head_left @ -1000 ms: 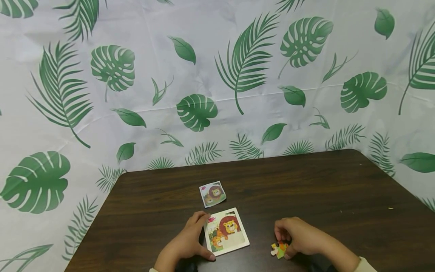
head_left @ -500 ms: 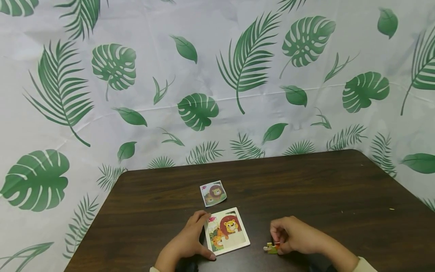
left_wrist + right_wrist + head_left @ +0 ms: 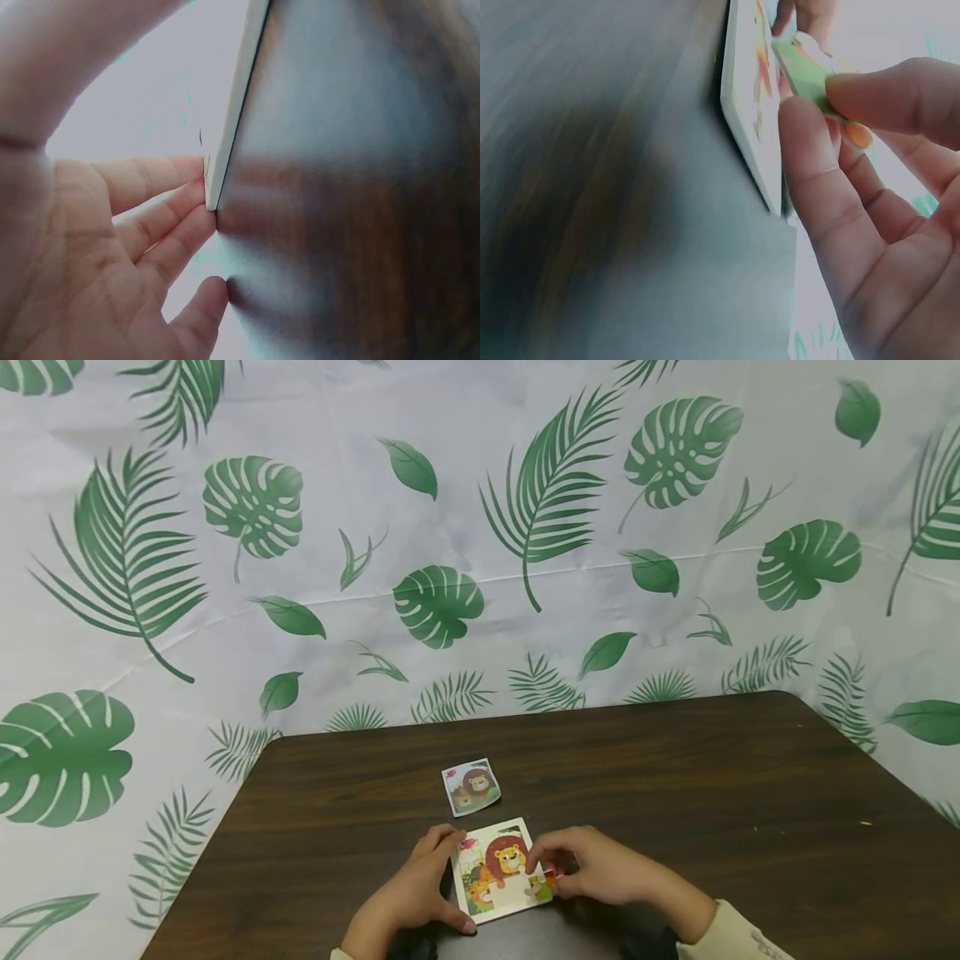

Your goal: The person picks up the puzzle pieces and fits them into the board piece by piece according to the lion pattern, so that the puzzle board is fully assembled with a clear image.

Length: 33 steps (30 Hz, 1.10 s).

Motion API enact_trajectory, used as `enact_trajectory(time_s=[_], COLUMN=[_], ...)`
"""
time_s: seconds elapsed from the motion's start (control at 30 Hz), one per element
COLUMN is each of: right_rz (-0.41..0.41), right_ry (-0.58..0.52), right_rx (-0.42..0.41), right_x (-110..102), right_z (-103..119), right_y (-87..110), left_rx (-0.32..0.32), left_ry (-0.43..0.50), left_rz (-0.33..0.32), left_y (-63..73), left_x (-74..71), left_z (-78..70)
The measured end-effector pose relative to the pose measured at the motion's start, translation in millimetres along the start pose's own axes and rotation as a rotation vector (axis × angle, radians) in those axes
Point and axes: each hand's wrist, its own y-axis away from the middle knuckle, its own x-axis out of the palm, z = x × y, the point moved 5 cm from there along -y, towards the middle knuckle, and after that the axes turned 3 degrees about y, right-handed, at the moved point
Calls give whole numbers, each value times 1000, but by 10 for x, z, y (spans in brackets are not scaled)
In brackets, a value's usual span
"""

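Note:
A square puzzle board (image 3: pixel 516 895) with a lion picture lies on the table, its lower right part bare and pale. My left hand (image 3: pixel 414 889) holds it along the left side, thumb at the near corner and fingers at the far one. In the left wrist view, fingertips (image 3: pixel 196 169) touch the edge of the board (image 3: pixel 231 112). Over the bare part, my right hand (image 3: pixel 603 870) pinches a jigsaw piece (image 3: pixel 538 887), green and orange. The right wrist view shows this piece (image 3: pixel 808 79) tilted between thumb and finger. Whether it touches the board is unclear.
Behind the board lies a small picture card (image 3: pixel 470 787) with the same lion scene. The dark wooden table (image 3: pixel 675 777) extends to both sides and back to a leaf-printed cloth (image 3: pixel 480 527). Tiny pale specks (image 3: pixel 866 822) lie at the right.
My right hand has moved left with the jigsaw piece, from the table to over the board's lower right part. The left hand has stayed on the board, which has not shifted.

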Motion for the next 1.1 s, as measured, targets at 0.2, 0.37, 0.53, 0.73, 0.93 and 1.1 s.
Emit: enact_trajectory(time_s=[0.2, 0.37, 0.53, 0.73, 0.93, 1.1], right_rz=[-5, -54, -134, -188, -193, -206], right_ry=[0, 15, 19, 17, -2, 4], right_rx=[-25, -29, 18, 99, 121, 125], right_x=[90, 159, 224, 273, 310, 313], right_z=[63, 81, 69, 67, 70, 85], right_y=[-165, -250, -299, -343, -362, -364], left_rx=[4, 13, 15, 14, 21, 19], left_ry=[1, 4, 10, 18, 8, 9], left_rz=[7, 5, 6, 9, 6, 4], left_y=[-5, -4, -2, -3, -5, -7], left_x=[5, 0, 3, 4, 8, 12], left_z=[6, 7, 10, 11, 14, 20])
